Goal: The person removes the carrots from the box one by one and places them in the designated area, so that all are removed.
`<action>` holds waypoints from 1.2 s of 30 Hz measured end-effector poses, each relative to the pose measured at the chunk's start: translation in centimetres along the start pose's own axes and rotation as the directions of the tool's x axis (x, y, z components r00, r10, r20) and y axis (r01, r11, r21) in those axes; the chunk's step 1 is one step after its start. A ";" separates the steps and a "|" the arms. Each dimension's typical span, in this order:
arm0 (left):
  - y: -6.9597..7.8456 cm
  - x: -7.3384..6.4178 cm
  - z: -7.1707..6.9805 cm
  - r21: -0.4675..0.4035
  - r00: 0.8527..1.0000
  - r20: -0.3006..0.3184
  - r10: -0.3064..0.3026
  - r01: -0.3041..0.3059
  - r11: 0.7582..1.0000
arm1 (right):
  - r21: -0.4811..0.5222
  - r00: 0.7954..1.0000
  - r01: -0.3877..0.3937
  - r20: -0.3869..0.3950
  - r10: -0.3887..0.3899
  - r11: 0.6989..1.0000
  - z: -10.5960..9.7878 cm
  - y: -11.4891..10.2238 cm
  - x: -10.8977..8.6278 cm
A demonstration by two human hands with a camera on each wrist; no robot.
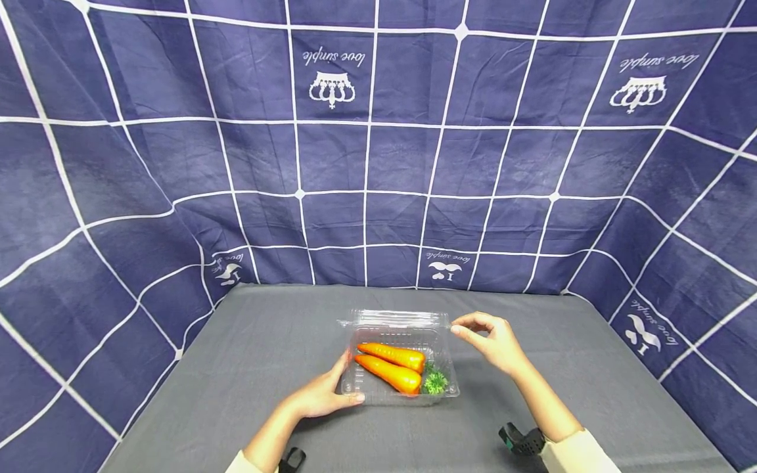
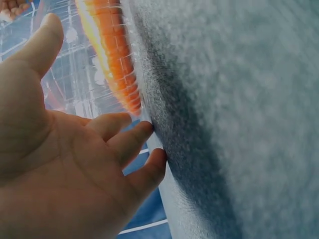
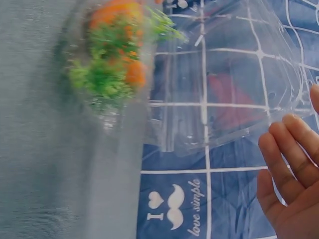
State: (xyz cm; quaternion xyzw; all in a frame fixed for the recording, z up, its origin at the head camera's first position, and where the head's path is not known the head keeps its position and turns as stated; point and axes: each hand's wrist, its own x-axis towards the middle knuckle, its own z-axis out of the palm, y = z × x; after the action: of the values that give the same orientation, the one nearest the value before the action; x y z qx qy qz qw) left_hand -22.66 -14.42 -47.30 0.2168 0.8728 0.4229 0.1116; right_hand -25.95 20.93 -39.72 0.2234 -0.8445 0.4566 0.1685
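A clear plastic clamshell box stands on the grey cloth, its see-through lid raised at the back. Two orange carrots lie inside, with a green leafy tuft at the right. My left hand rests against the box's left side, thumb near the front left corner; in the left wrist view the fingers are spread and slightly bent. My right hand pinches the lid's right edge between thumb and fingertips. In the right wrist view the lid tilts up near those fingers.
Grey cloth covers the table around the box. A dark blue curtain with white grid lines hangs behind and at both sides. Black straps sit on the wrists.
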 end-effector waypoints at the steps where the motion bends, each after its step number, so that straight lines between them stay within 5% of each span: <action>1: 0.0 0.0 0.0 -0.004 1.000 -0.001 0.000 0.000 1.000 | 0.013 1.000 -0.011 -0.002 0.011 1.000 -0.1 -0.1 0.4; 13: 0.3 0.0 0.1 -0.025 1.000 0.016 -0.014 0.014 1.000 | 0.131 0.999 -0.045 0.012 0.044 0.990 -1.1 -3.4 3.6; 32: 0.1 -0.1 0.2 -0.028 1.000 0.003 -0.005 0.005 1.000 | 0.174 0.992 -0.122 -0.015 0.127 0.977 -0.5 -1.3 7.6; 36: 0.0 -0.3 0.3 -0.019 1.000 -0.004 0.000 0.000 1.000 | 0.180 0.988 -0.148 -0.015 0.153 0.973 0.1 1.0 8.5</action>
State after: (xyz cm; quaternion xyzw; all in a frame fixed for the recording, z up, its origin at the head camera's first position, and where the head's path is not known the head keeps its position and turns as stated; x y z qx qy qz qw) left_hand -22.31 -14.38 -47.50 0.2149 0.8690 0.4315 0.1116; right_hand -33.67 19.46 -36.30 0.1663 -0.8122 0.5450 0.1251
